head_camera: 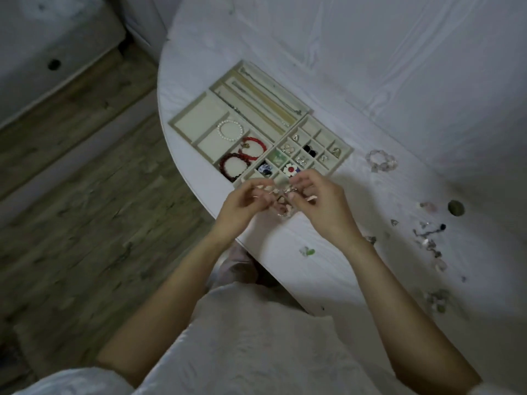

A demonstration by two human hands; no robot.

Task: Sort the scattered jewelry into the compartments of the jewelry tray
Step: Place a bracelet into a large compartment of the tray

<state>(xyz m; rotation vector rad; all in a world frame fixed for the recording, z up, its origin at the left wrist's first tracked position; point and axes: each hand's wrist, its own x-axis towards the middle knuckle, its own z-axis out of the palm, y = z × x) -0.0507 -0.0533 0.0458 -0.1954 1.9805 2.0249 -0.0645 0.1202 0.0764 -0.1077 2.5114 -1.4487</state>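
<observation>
Tray [182, 116]: centre-left of frame, approx. half filled.
Hands: left hand [242, 206] & right hand [319, 201] both pinching a pale bead strand [281, 205] – just below tray.
Left: clear bracelet [381, 163], loose bits [427, 238] on bench [399, 81], right side.

No readable text — none anywhere

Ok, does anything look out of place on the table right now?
Yes: a clear beaded bracelet lies on the table right of the jewelry tray, and small loose pieces are scattered further right, all outside the compartments.
</observation>
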